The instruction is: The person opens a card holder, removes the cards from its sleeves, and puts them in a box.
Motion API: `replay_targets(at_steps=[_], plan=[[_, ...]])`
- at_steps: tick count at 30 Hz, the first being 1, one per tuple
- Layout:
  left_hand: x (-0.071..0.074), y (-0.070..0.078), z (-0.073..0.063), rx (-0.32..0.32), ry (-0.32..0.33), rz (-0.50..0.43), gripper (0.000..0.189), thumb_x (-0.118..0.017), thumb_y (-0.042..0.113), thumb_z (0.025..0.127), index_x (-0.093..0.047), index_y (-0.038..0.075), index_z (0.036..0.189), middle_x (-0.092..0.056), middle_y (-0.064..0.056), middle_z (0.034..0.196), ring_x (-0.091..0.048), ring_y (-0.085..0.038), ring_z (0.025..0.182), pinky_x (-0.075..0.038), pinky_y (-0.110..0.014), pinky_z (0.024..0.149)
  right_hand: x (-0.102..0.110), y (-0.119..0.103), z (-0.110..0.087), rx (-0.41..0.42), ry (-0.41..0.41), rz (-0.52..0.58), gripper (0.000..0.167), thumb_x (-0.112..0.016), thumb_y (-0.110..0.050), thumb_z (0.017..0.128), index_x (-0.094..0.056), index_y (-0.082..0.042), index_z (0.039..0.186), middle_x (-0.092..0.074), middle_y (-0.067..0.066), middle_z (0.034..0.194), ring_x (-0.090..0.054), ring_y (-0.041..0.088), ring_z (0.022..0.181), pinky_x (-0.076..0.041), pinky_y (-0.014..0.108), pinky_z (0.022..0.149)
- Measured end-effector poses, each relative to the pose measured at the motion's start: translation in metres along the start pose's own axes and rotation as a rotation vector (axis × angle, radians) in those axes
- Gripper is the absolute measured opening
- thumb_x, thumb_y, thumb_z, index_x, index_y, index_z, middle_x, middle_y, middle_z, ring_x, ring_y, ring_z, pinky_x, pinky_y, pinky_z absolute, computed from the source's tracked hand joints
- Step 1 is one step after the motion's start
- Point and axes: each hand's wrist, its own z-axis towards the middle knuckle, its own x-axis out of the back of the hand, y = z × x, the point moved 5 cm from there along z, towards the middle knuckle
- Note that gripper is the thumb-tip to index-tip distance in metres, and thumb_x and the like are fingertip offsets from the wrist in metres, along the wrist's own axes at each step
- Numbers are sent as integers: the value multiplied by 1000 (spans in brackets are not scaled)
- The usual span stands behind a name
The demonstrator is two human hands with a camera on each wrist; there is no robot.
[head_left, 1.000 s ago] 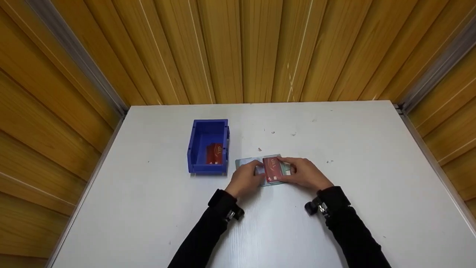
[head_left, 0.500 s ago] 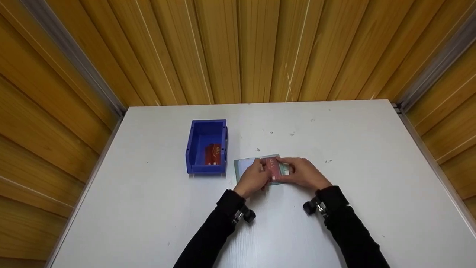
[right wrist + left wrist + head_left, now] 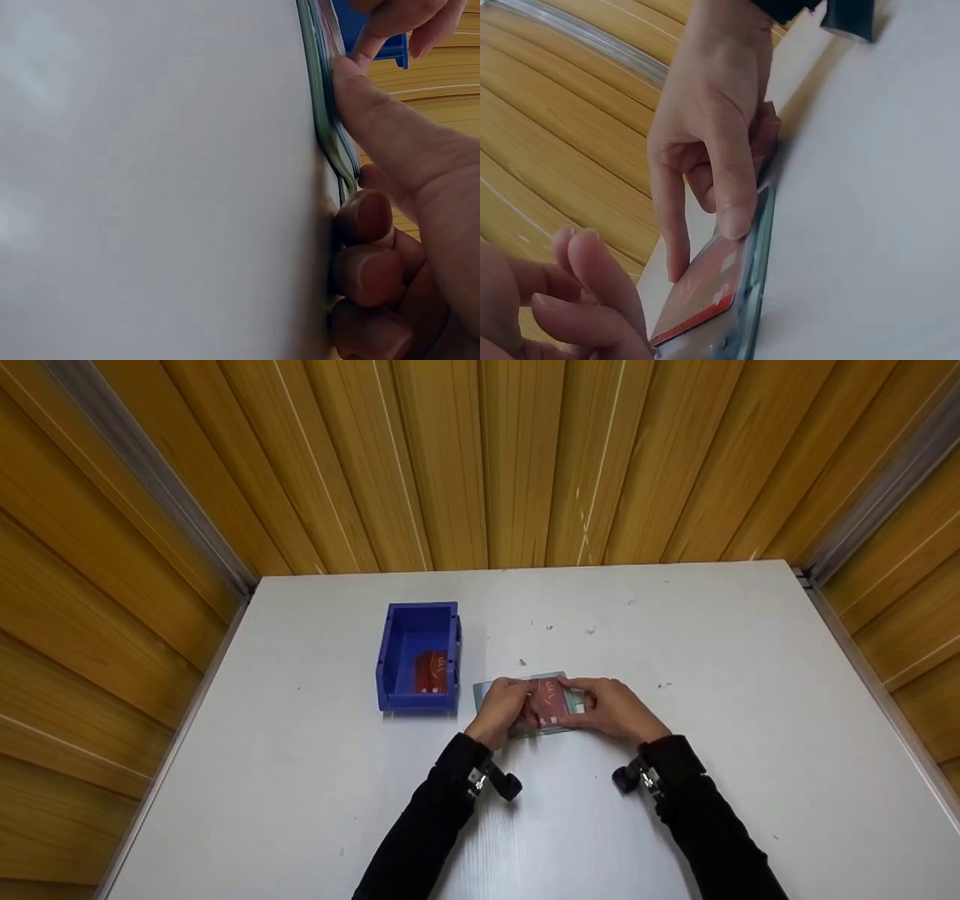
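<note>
A red card [image 3: 551, 701] lies in a clear sleeve of a teal-edged card holder [image 3: 763, 247], which rests open on the white table. The card looks pale under the plastic; in the left wrist view a strip along its left end stays bright red. My right hand [image 3: 611, 709] holds the holder, thumb on the near edge and index finger on the far edge. My left hand [image 3: 501, 709] is at the card's left end, fingers loosely bent, with fingertips close to that end. Contact there is hard to make out.
A blue bin [image 3: 416, 702] stands left of the holder, with red cards [image 3: 431, 671] at its near end. The white table [image 3: 300, 780] meets wood-look panels at the back and sides.
My left hand moved right over the card, then drew back slightly to the left. The card now looks paler, more of it under the clear plastic. My right hand stayed in place.
</note>
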Motion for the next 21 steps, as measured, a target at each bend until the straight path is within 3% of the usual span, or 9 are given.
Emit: replay_targets(at_steps=[3,9,14,18,21], plan=[[2,-1,0,27,-11,-19,29,-57,15,97,-66,-7,81,-56,4,51,-50,-5,39,-37,-19,40,-1,-1,0,14,3,1,74,-88,-37,82,-59,-20,148,-50,-5,71,-45,11,67,-36,25,62],[4,-6,-2,64,-29,49,24,-56,12,94,-66,-1,77,-49,4,48,-46,-5,37,-38,-19,38,1,-1,0,14,3,2,75,-89,-38,81,-59,-20,147,-49,-5,70,-44,11,65,-35,25,62],[-1,-7,-2,12,-66,257,28,-53,10,101,-63,3,76,-51,3,49,-48,-7,39,-40,-21,40,1,1,0,3,-7,-15,75,-88,-41,81,-59,-23,148,-46,-5,69,-42,12,66,-34,26,63],[0,-7,-2,-29,-10,371,27,-53,11,105,-63,5,81,-52,3,53,-49,-7,40,-40,-21,41,0,1,1,11,-24,-15,74,-87,-43,82,-59,-23,148,-49,-5,68,-44,11,64,-35,25,61],[3,-6,-2,-50,17,386,26,-53,10,106,-62,5,82,-50,3,53,-48,-7,40,-40,-20,42,1,1,1,18,-26,-15,73,-86,-44,81,-60,-22,146,-52,-5,68,-45,10,64,-35,24,60]])
